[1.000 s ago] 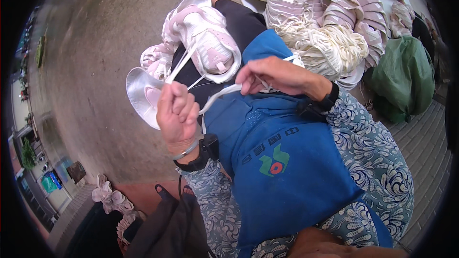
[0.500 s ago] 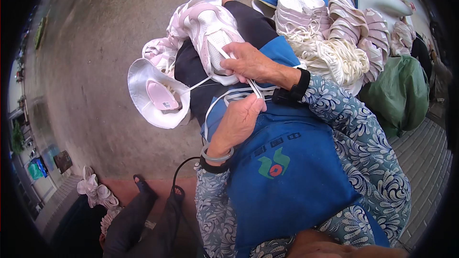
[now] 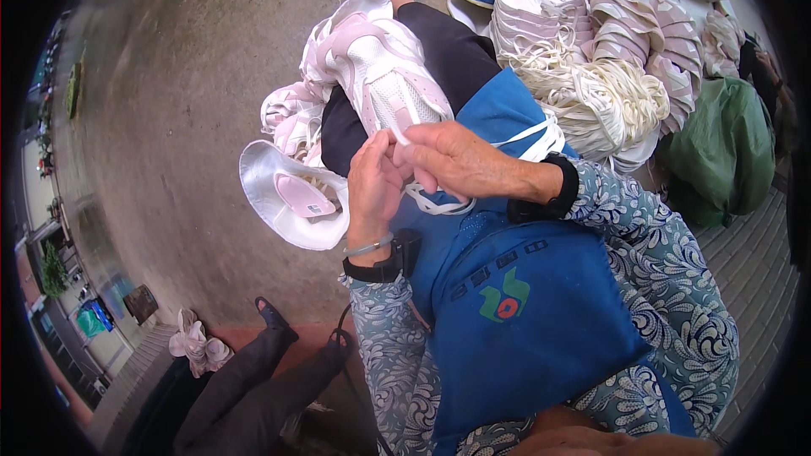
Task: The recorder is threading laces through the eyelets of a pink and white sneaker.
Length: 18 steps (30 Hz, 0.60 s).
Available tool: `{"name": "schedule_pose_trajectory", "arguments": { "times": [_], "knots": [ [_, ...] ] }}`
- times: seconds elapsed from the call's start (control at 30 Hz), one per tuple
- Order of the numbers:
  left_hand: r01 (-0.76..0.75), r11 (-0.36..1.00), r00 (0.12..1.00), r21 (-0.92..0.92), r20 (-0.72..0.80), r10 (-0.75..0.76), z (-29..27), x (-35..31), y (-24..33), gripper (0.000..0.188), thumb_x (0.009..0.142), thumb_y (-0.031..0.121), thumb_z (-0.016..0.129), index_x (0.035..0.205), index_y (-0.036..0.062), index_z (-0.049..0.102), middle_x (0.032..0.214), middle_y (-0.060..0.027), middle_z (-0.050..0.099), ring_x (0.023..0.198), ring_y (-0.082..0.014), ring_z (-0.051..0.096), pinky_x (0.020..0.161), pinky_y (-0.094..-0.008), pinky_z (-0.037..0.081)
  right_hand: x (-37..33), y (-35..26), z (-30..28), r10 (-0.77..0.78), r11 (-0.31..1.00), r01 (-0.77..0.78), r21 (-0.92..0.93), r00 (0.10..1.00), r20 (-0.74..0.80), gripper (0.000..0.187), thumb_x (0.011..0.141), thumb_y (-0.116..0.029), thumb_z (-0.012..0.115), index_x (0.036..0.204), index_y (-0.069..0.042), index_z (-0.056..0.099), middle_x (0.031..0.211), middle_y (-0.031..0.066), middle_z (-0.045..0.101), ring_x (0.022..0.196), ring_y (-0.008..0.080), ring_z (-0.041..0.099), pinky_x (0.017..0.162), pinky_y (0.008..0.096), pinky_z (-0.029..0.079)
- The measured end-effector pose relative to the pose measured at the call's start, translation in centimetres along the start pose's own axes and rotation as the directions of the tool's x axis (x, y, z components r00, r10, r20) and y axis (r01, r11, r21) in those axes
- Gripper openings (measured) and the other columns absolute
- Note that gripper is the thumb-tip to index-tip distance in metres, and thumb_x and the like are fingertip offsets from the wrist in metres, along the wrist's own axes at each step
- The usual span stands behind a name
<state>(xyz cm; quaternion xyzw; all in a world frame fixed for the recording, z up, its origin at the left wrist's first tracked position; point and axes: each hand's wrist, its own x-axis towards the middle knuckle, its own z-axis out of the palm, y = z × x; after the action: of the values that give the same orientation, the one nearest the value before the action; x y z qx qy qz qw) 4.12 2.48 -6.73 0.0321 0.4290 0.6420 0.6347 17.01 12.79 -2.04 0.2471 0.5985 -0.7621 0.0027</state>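
Head view: both bare hands meet over the lap, just below a pink-and-white shoe upper that lies across a dark trouser leg. A white lace runs down from the upper's mesh to the fingertips. The right hand pinches it between thumb and fingers; the left hand is raised alongside, its fingers bent and touching the right ones, and I cannot tell whether they grip the lace too. A bracelet circles the left wrist. More white lace lies in loops on the blue apron, under and beside the right hand. To the left of the leg hangs a white-lined upper with a pink panel, near other pink-and-white uppers. On the right, a stack of uppers stands behind a tangled bundle of cream laces, with a green plastic bag beside it. Another person's dark-trousered legs extend over the floor at lower left
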Motion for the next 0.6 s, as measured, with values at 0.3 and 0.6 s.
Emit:
{"name": "schedule_pose_trajectory", "arguments": {
  "times": [0.3, 0.6],
  "knots": [
    [-0.035, 0.961, 0.998, -0.274, 0.043, 0.049, 0.2, 0.8, -0.8, 0.030, 0.096, 0.022, 0.045, 0.109, -0.0040, 0.051, 0.085, -0.0107, 0.061, 0.089, -0.0236, 0.061, 0.080, -0.0371, 0.051, -0.4, 0.1, -0.6, -0.039, 0.993, 0.050, -0.107, 0.993, 0.109, 0.022, 0.094, -0.017, 0.042, 0.081, -0.003, 0.053, 0.059, 0.0048, 0.053, 0.041, 0.0130, 0.050, 0.037, 0.0259, 0.039],
    [-0.217, 0.918, 0.976, -0.333, -0.071, 0.205, -3.2, -4.6, 2.4, 0.020, 0.098, 0.020, 0.040, 0.089, 0.0046, 0.051, 0.054, 0.0059, 0.034, 0.053, -0.0090, 0.037, 0.065, -0.0280, 0.040, -1.2, 1.0, -7.9, -0.253, 0.888, 0.207, -0.411, 0.966, -0.061, 0.023, 0.091, -0.020, 0.050, 0.087, -0.001, 0.062, 0.074, 0.0035, 0.057, 0.068, 0.0110, 0.055, 0.067, 0.0233, 0.044]
  ]
}}
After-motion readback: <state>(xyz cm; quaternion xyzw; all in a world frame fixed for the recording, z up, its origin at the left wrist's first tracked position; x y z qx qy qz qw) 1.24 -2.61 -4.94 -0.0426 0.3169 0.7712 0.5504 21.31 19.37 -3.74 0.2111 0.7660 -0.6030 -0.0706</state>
